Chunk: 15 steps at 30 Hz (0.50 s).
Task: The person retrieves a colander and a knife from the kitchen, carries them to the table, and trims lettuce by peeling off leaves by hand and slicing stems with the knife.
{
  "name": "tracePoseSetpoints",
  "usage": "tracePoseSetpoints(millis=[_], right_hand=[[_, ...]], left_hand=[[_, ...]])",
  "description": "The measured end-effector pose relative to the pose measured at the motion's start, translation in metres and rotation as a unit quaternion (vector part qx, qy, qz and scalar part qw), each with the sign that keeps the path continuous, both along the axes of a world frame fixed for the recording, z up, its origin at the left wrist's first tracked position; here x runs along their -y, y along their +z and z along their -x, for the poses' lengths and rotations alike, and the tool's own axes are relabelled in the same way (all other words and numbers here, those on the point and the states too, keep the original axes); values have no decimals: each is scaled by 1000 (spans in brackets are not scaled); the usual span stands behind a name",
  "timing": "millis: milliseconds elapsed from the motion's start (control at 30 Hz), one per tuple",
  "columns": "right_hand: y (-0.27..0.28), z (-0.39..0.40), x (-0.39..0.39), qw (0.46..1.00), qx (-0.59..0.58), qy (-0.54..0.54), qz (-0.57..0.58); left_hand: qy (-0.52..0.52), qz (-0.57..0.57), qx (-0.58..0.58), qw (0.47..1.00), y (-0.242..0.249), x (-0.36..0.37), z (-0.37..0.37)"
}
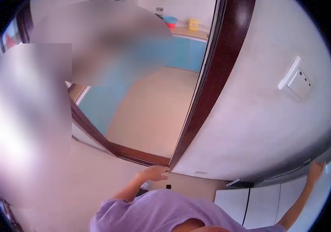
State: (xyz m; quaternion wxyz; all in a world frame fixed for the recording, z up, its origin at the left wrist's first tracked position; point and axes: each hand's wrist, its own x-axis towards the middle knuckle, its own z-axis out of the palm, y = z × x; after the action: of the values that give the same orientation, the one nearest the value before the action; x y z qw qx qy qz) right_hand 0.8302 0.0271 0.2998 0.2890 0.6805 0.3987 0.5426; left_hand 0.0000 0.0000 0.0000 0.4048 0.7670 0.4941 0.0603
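My left hand hangs in front of my body, over the floor beside the foot of the dark wooden door frame. Its fingers are loosely spread and nothing shows in them. Far out to the right, my right hand reaches to the grey top above the white cabinet. The fingers there look curled at a pale edge, and what they hold is too small to make out. A dark flat object lies near the cabinet's corner.
Through the doorway are a beige floor, blue cabinets, a blue basin and a yellow container on a counter. A white switch plate is on the right wall. Large blurred patches hide the left side.
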Motion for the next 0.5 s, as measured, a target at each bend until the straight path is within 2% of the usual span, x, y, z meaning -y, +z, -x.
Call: tracePoseSetpoints(millis=[67,100,133,200,267,367,400,433,500], right_hand=[[5,0,8,999,-12,40,8],[2,-8,16,998,6,51,23],[6,-6,15,995,83,46,18],[15,11,6,997,77,19,-4],[19,32,4,995,-91,-25,-15],[16,13,4,999,-33,-29,25],[12,5,0,993,-55,-97,26],[11,0,4,992,-63,-107,33],[16,6,3,997,-55,-26,37]], left_hand=[[12,-10,-27,1000,2,-4,-7],[19,14,-36,999,1,30,-17],[27,-1,-33,999,-4,20,-21],[23,-32,-40,998,4,0,-30],[28,-17,-9,999,11,-6,-41],[38,-24,-17,999,9,-12,-59],[38,-31,-25,998,8,-13,-61],[63,-20,-27,997,6,-13,-60],[74,9,-28,997,0,-11,-67]])
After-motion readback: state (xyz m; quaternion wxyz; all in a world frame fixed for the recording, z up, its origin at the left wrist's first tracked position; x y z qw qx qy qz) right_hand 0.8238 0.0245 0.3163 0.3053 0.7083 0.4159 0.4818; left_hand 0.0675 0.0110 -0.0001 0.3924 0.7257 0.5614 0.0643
